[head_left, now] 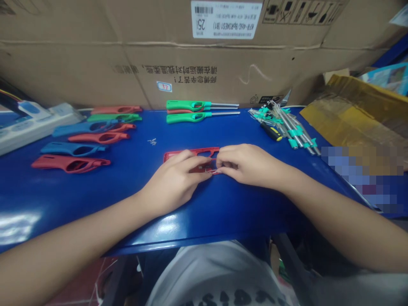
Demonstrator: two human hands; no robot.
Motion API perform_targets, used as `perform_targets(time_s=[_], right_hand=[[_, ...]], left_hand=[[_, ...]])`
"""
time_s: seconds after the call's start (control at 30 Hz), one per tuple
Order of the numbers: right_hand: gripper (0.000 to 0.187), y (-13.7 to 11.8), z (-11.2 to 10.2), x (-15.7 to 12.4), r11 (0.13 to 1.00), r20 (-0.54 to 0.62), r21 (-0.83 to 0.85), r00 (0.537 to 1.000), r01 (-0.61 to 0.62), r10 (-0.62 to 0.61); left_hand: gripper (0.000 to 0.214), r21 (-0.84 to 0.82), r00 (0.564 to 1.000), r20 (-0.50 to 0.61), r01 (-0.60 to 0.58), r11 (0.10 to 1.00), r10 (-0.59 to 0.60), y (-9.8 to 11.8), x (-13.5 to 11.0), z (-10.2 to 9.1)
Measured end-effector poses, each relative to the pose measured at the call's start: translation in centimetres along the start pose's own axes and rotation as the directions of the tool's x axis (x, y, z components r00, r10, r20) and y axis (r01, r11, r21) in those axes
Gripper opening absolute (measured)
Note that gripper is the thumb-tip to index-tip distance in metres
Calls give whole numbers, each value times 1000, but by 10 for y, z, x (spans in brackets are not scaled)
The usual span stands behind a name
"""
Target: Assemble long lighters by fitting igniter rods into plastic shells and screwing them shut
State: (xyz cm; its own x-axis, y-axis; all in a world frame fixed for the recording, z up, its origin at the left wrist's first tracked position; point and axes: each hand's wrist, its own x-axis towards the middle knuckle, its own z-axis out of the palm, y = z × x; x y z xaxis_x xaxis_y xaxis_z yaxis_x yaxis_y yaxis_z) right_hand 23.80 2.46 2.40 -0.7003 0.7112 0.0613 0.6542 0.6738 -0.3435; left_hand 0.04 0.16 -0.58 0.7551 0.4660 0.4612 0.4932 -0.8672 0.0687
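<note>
In the middle of the blue table lies a red lighter casing half (171, 154), with a second red casing half (197, 168) in front of it, mostly covered by fingers. My left hand (177, 180) bends over the front half, thumb and fingers closed on it. From the right, my right hand (247, 165) pinches at the right end of the same half, its fingertips nearly meeting those of my left. Whatever small part sits between the right fingertips is too hidden to make out.
Lighter casings (73, 148) in red, blue and green lie at left, near a white power strip (38, 127). Assembled green lighters (185, 117) lie at the back before a large carton (127, 63). Metal lighter tubes (296, 127), a screwdriver (270, 131) and small screws (152, 141) are also there.
</note>
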Motion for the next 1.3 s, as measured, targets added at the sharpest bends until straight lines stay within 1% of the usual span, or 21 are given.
perform_targets(time_s=[0.13, 0.33, 0.43, 0.6, 0.67, 0.77, 0.83, 0.93, 1.13, 1.2, 1.3], right_hand=[[7, 0, -1, -1, 1000, 7, -10, 1000, 9, -8], [5, 3, -2, -3, 1000, -16, 30, 1000, -3, 3], [8, 3, -4, -4, 999, 4, 46, 1000, 12, -13], [10, 4, -10, -6, 997, 36, 64, 998, 48, -51], [12, 4, -13, -7, 995, 55, 75, 996, 72, -76], [12, 5, -16, -9, 989, 104, 84, 986, 119, -127], [12, 7, -17, -10, 986, 129, 96, 981, 134, -145], [12, 9, -17, -10, 984, 126, 119, 980, 136, -151], [11, 11, -15, -8, 978, 84, 143, 983, 151, -164], [11, 10, -15, -7, 978, 75, 144, 984, 149, -161], [12, 8, -14, -7, 980, 59, 143, 987, 142, -151]], left_hand=[[30, -12, 1000, 6, 9, 1000, -9, 0, -1, 0], [29, 10, 1000, 3, -7, 1000, 7, -1, 0, -2], [30, 24, 1000, -5, -13, 1000, 13, 0, 0, -2], [28, 31, 1000, 12, -17, 999, 16, 1, -1, -2], [28, 12, 1000, -3, 1, 1000, -1, 0, -2, -1], [26, -55, 997, -29, 63, 996, -65, -2, -3, 1], [22, -97, 994, -28, 101, 990, -105, -5, -3, 2], [20, -116, 992, 4, 129, 985, -129, -9, -3, 0], [22, -85, 990, 45, 140, 987, -137, -9, -1, -6], [23, -83, 986, 79, 156, 984, -149, -9, -1, -9], [26, -78, 973, 163, 178, 981, -164, -9, -1, -14]])
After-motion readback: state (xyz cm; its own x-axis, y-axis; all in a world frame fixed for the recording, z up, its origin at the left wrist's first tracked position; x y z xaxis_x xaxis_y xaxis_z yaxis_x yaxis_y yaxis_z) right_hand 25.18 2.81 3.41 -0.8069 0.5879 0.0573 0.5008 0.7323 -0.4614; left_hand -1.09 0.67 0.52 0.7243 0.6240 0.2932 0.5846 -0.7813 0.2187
